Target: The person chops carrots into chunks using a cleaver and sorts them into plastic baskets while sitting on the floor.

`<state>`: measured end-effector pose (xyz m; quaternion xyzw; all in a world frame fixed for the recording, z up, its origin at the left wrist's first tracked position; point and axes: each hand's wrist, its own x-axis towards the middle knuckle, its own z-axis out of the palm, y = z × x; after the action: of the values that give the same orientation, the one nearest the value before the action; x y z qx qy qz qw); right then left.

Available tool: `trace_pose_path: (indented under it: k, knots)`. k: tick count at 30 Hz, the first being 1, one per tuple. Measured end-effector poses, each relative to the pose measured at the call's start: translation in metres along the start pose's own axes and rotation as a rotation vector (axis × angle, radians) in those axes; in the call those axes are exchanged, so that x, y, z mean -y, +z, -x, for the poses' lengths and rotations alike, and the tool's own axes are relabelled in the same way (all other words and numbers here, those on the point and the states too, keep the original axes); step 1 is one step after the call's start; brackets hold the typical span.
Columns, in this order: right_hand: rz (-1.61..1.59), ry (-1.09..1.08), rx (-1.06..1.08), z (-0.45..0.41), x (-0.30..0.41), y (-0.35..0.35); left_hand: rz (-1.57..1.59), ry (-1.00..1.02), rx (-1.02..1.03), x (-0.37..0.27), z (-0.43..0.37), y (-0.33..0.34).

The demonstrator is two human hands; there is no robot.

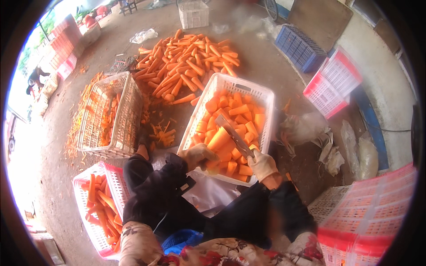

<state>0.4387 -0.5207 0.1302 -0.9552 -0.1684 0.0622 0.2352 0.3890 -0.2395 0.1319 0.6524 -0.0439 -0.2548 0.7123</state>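
Note:
My left hand (198,155), in a light work glove, grips a thick carrot (219,139) by its lower end. The carrot tilts up and away over a white plastic crate (190,125) between my knees. In my right hand (263,165), also gloved, is the handle of a broad-bladed knife (233,134). Its blade lies along the right side of the held carrot; whether it touches cannot be told. Below both hands, cut carrot chunks (245,109) fill much of the crate. Part of the held carrot is hidden by my left fingers.
Beyond the crate lies a heap of whole carrots (186,63). A dirty crate with peelings (128,109) stands left, and a pink-and-white crate of carrots (78,196) sits nearer. Pink-and-white crates (362,212) stand close on my right. Plastic bags (303,128) and a blue crate (298,48) are farther right.

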Motion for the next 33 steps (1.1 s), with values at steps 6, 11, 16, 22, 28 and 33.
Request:
trace_pose_path:
  k: [6, 11, 16, 22, 28, 33]
  knots:
    - [-0.623, 0.421, 0.237, -0.007, -0.027, -0.031, 0.294, -0.285, 0.001, 0.017, -0.009, -0.002]
    - [-0.324, -0.136, -0.328, 0.013, 0.027, -0.064, 0.374, -0.311, -0.044, 0.025, -0.012, -0.015]
    - [-0.288, -0.442, -0.315, 0.027, 0.038, -0.029, 0.342, -0.214, -0.097, 0.038, -0.034, -0.011]
    - [-0.004, -0.096, 0.085, -0.001, 0.006, 0.004, -0.002, -0.019, 0.011, 0.039, -0.032, -0.003]
    - [-0.417, 0.249, 0.091, -0.031, -0.025, -0.011, 0.031, 0.241, -0.042, 0.025, -0.041, -0.014]
    - [-1.038, 0.508, -0.247, -0.021, -0.002, 0.004, 0.084, -0.057, -0.496, -0.050, 0.000, 0.009]
